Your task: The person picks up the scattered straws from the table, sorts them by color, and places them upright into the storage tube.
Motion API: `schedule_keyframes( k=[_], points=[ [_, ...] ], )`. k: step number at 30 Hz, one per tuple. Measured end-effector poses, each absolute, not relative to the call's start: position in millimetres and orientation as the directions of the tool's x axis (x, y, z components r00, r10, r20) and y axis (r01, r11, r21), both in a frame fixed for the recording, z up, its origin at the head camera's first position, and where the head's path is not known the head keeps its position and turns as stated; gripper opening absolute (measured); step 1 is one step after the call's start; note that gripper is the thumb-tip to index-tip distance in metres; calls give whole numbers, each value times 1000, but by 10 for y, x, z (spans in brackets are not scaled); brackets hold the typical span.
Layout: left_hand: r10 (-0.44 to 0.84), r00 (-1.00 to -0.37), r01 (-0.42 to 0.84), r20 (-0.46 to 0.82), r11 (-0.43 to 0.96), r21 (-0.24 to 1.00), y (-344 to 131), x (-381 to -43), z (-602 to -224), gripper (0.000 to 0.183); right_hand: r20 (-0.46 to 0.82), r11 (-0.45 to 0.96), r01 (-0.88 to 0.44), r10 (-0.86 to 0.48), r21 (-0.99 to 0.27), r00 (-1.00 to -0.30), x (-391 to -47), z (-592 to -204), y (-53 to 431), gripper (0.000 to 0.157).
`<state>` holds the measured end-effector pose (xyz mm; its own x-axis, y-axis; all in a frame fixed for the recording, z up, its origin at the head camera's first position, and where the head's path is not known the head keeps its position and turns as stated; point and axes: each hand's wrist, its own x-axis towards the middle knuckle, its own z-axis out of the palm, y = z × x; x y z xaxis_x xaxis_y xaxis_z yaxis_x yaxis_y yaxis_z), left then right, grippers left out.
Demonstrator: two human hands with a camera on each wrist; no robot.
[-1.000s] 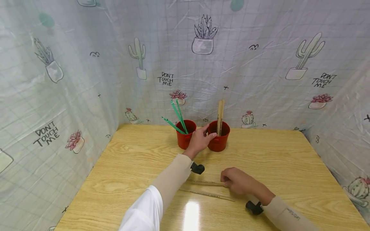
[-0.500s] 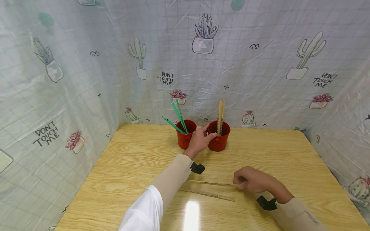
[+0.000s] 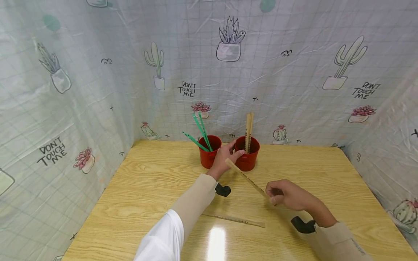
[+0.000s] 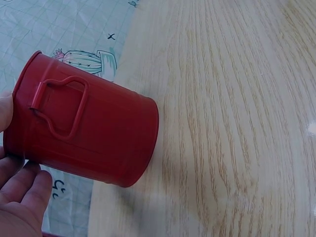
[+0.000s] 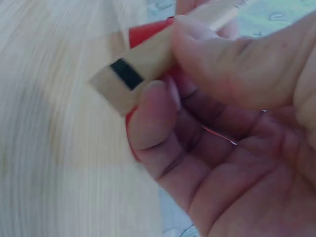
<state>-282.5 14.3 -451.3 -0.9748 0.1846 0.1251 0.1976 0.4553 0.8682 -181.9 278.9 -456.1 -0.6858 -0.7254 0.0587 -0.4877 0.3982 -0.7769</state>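
My left hand point(image 3: 226, 157) holds the right-hand red bucket point(image 3: 246, 163) near its rim, thumb on the front and fingers at its left side. The left wrist view shows that red bucket point(image 4: 94, 121) with its wire-like handle, standing on the table. My right hand point(image 3: 290, 195) pinches one end of a flat tan stick point(image 3: 249, 180) printed with dark lettering. Its other end points up and left toward the bucket. In the right wrist view, a black band crosses the near end of the stick point(image 5: 148, 57), between thumb and fingers. Two similar tan sticks point(image 3: 249, 127) stand in the right-hand bucket.
Another red bucket point(image 3: 206, 159), left of the first, holds several green sticks point(image 3: 203, 132). One more tan stick point(image 3: 233, 219) lies flat on the wooden table point(image 3: 147, 203) in front. A cactus-print curtain point(image 3: 277, 83) surrounds the back and sides.
My right hand has drawn back to the right and lifted a tan stick off the table, tilting its far end up toward the bucket. My left hand has stayed on the bucket.
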Motion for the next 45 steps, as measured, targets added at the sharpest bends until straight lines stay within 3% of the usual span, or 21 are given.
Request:
schedule_keyframes(
  k=[8, 12, 20, 33, 38, 45],
  points=[
    [180, -972, 221, 150, 491, 843, 136, -2828, -4529, 55, 114, 371, -413, -615, -832, -780, -1881, -4432, 2559, 8],
    [179, -975, 202, 129, 491, 848, 144, -2835, -4531, 65, 152, 356, -406, -566, -842, -810, -1945, -4342, 2438, 7],
    [188, -976, 186, 112, 444, 877, 163, -2818, -4517, 66, 257, 370, -417, -410, -830, -875, -2068, -4171, 2235, 6],
    [192, -973, 198, 127, 416, 888, 147, -2827, -4520, 64, 389, 444, -406, -134, -798, -911, -2423, -4006, 2076, 12],
    [183, -976, 193, 121, 452, 871, 141, -2830, -4532, 65, 394, 528, -379, -88, -760, -915, -2586, -4051, 2012, 11],
    [183, -976, 193, 121, 457, 868, 141, -2834, -4524, 65, 386, 534, -365, -78, -763, -919, -2714, -4096, 1918, 10]
  ],
)
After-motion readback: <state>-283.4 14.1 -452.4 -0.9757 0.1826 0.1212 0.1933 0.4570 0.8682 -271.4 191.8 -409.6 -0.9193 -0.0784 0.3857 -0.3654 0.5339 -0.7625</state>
